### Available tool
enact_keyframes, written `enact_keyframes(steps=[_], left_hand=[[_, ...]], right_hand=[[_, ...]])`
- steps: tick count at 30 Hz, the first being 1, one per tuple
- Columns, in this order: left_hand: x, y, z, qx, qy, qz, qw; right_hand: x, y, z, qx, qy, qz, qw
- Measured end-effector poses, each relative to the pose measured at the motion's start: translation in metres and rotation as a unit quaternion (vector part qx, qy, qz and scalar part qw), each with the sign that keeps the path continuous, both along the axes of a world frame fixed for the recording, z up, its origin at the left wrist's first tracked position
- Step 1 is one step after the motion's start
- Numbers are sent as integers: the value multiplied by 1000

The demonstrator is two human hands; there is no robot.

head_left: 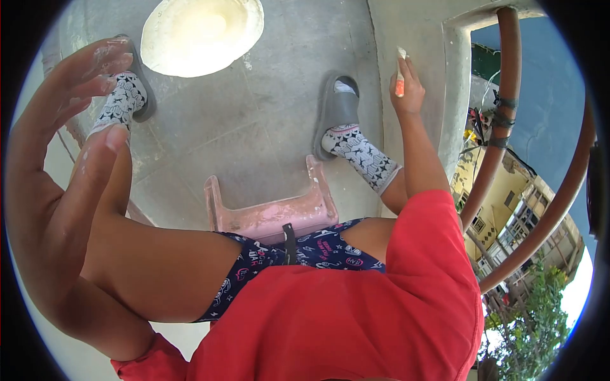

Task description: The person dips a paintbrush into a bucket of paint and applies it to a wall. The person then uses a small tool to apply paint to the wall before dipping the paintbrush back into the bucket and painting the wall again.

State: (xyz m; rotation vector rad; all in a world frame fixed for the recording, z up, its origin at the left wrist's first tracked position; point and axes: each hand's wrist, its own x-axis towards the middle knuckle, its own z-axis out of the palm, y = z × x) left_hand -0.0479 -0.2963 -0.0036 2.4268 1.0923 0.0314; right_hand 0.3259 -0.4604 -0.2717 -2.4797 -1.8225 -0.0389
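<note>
My left hand (63,140) is raised close to the camera at the left, fingers apart and curved, with whitish smears on the fingertips and nothing in it. At the upper right, my right hand (408,89) is closed around a small tool with an orange handle (399,86) and a whitish tip, held near the grey wall. A round basin (202,33) with pale, creamy contents lies on the grey floor at the top, apart from both hands.
A worn pink stool (276,217) is under me. My feet, in grey slippers (327,117) and patterned socks, rest on either side. At the right, brown curved bars (502,120) cross an opening in the wall (422,38), with buildings and a tree beyond.
</note>
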Motion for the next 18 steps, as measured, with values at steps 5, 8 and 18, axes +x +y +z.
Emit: enact_keyframes(steps=[5, 8, 18], left_hand=[[1, -10, 2, 26, 16, 47, 998], [-16, -19, 0, 45, 26, 74, 996], [-28, -24, 0, 10, -92, 124, 988]], right_hand=[[-14, 19, -11, 93, 14, 33, 995], [-5, 41, -48, -11, -6, 40, 999], [-22, 4, 32, 145, 21, 22, 989]])
